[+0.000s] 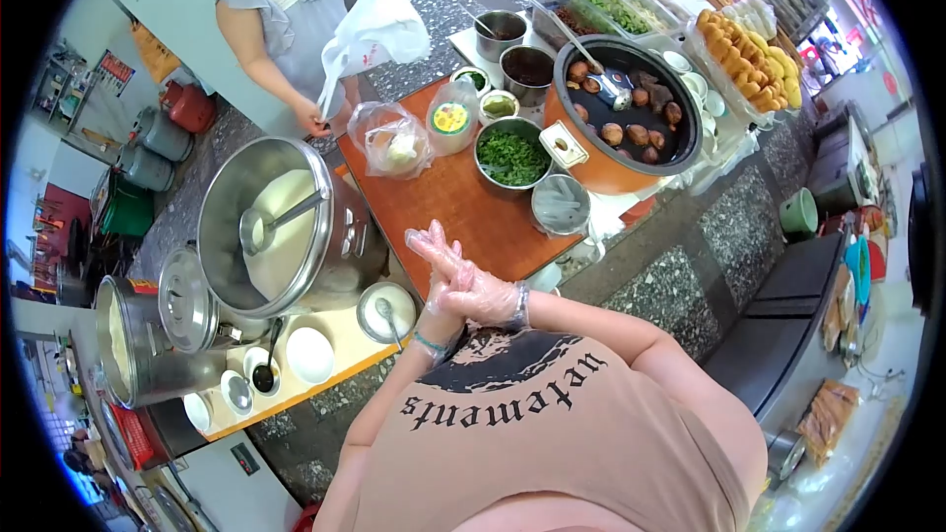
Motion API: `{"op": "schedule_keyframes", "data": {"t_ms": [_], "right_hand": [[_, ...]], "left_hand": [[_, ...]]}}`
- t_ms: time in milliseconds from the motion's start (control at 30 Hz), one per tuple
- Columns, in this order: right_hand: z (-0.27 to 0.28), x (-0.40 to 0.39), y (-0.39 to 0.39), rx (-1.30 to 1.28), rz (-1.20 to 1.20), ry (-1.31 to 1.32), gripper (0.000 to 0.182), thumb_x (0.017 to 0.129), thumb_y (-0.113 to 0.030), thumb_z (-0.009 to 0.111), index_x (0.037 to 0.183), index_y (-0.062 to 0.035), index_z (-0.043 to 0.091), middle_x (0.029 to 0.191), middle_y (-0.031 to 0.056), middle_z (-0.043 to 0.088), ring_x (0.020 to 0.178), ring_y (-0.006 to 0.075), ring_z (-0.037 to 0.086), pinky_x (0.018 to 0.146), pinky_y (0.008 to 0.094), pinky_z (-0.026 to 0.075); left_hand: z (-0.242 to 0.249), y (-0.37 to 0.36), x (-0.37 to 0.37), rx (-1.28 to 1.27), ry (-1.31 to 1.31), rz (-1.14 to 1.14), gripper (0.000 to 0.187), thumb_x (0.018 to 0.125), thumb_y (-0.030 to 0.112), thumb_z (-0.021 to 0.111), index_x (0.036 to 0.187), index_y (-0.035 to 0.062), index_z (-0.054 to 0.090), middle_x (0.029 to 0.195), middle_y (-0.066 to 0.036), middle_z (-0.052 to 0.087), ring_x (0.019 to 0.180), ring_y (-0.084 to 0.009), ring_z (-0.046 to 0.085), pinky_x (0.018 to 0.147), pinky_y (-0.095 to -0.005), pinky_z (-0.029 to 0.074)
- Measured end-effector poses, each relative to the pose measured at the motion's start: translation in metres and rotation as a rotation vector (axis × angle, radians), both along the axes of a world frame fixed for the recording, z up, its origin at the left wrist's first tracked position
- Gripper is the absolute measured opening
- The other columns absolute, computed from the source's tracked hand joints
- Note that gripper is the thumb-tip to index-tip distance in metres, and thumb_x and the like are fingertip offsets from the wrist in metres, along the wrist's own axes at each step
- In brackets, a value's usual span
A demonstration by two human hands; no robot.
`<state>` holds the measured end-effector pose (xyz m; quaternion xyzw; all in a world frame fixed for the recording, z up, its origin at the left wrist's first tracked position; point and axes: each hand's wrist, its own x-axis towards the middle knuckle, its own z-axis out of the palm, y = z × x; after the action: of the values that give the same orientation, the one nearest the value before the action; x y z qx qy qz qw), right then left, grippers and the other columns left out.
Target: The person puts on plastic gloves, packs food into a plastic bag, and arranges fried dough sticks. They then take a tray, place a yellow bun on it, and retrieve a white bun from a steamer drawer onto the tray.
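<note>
My left hand (440, 281) and my right hand (490, 298) lie against each other in front of my chest, both in clear plastic gloves. Stretched fingers point away from me to the upper left; where the hands overlap, some fingers are hidden. Neither hand shows an object in it. Just beyond them is the brown tabletop (424, 212), with a steel bowl of chopped greens (512, 153) and a clear container (560, 205) near its right side. To the left, a small steel bowl (387, 312) with a ladle in it stands close to my left forearm.
A large steel pot (212, 227) of pale liquid holds a ladle. Lidded pots and bowls stand nearby. An orange cooker (591, 163) contains brown eggs in dark liquid; fried dough sticks (749, 64) lie behind it. Across the table, a person (281, 30) holds a white plastic bag (379, 30).
</note>
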<state>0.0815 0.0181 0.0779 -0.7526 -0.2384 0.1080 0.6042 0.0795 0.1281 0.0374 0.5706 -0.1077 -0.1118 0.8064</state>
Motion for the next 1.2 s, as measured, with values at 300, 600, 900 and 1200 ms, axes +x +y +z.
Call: {"op": "schedule_keyframes", "data": {"t_ms": [300,600,900,1200], "right_hand": [[-0.002,-0.001,-0.005,0.138,0.044,0.044,0.077,0.077,-0.016,0.05,0.148,-0.0089,0.019,0.154,0.0163,0.015,0.143,0.0339,0.006,0.114,0.0396,0.009],[0.001,0.011,-0.041,-0.01,0.188,0.243,0.077,0.082,-0.019,0.055,0.148,-0.0095,0.016,0.154,0.0183,0.013,0.142,0.0318,0.013,0.112,0.0391,0.02],[0.006,0.148,-0.113,-0.303,-0.048,0.138,0.053,0.077,-0.019,0.072,0.122,0.0044,0.054,0.098,0.0116,0.065,0.086,0.0171,0.063,0.08,0.0307,0.049],[-0.048,0.33,-0.104,-0.942,-0.548,-0.047,0.084,0.069,-0.044,0.073,0.136,-0.0061,0.038,0.129,0.0201,0.052,0.118,0.0352,0.051,0.099,0.0373,0.042]], "left_hand": [[-0.006,-0.004,-0.005,-0.046,-0.104,0.01,0.078,0.094,0.02,0.048,0.149,0.0161,-0.007,0.156,-0.007,-0.002,0.144,-0.0242,-0.001,0.116,-0.0474,0.012],[-0.017,-0.025,-0.004,0.097,-0.004,0.004,0.081,0.096,0.027,0.049,0.147,0.0112,-0.012,0.155,-0.015,-0.007,0.143,-0.0259,0.001,0.113,-0.0401,0.02],[-0.012,-0.03,0.011,0.115,0.375,0.351,0.074,0.094,0.029,0.052,0.149,0.0162,0.004,0.151,-0.019,0.012,0.112,-0.0282,0.054,0.087,-0.0403,0.05],[-0.046,-0.016,0.033,0.059,0.562,0.323,0.067,0.095,0.021,0.051,0.148,0.0122,0.011,0.15,-0.02,0.015,0.11,-0.0273,0.055,0.086,-0.0377,0.051]]}}
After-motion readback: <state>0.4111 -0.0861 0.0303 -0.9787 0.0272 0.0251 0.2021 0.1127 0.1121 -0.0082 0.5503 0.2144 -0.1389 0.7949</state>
